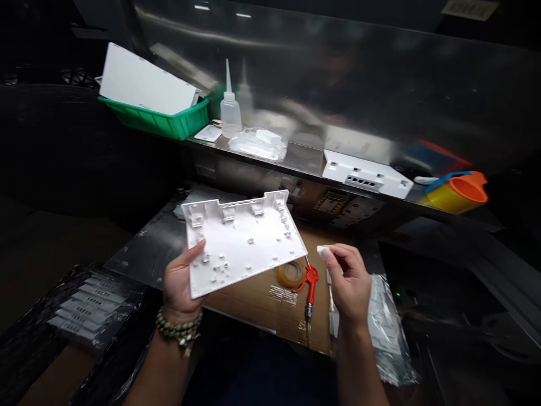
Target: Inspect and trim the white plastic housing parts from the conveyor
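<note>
You hold the white panel (240, 248) above the bench (143, 256), its studded face toward you. Your left hand (181, 282) clasps its left edge, thumb over the face; your right hand (349, 282), right of the panel, pinches a white scrap (322, 250). Beneath, on cardboard (249, 301), lie a tape roll (283, 277) and a red air gun (311, 277). The far shelf (304, 159) carries a green bin (164, 123) at left, then a bottle (230, 117).
</note>
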The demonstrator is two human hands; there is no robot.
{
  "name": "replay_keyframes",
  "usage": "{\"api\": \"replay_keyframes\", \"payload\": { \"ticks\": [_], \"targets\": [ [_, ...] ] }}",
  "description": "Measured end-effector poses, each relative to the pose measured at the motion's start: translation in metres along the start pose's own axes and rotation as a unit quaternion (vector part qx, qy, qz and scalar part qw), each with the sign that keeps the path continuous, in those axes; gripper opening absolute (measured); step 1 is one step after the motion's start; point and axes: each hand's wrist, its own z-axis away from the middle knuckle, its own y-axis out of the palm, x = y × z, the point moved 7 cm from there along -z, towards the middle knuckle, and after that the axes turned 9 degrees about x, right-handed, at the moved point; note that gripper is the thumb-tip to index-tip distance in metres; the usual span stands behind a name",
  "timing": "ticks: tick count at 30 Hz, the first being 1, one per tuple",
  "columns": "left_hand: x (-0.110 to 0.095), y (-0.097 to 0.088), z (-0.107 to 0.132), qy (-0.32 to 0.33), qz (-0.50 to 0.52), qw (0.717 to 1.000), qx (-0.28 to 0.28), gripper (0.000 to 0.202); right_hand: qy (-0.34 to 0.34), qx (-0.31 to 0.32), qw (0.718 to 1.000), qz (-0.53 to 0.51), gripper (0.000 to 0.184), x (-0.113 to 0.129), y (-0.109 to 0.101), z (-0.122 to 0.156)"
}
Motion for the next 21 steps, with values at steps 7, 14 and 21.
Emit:
{"api": "replay_keyframes", "payload": {
  "ticks": [7,14,21],
  "targets": [
    [-0.004,-0.011,0.003,-0.016,0.018,0.997,0.074,0.059,-0.066,0.066,0.993,0.068,0.013,0.007,0.018,0.017],
    [-0.001,-0.015,0.006,-0.043,0.012,0.994,0.098,0.052,-0.091,0.064,0.990,0.092,0.014,-0.004,0.012,0.013],
    [0.000,-0.030,0.013,-0.024,-0.015,0.997,0.077,0.071,-0.086,-0.044,0.994,0.058,0.009,0.013,-0.014,-0.018]
  ]
}}
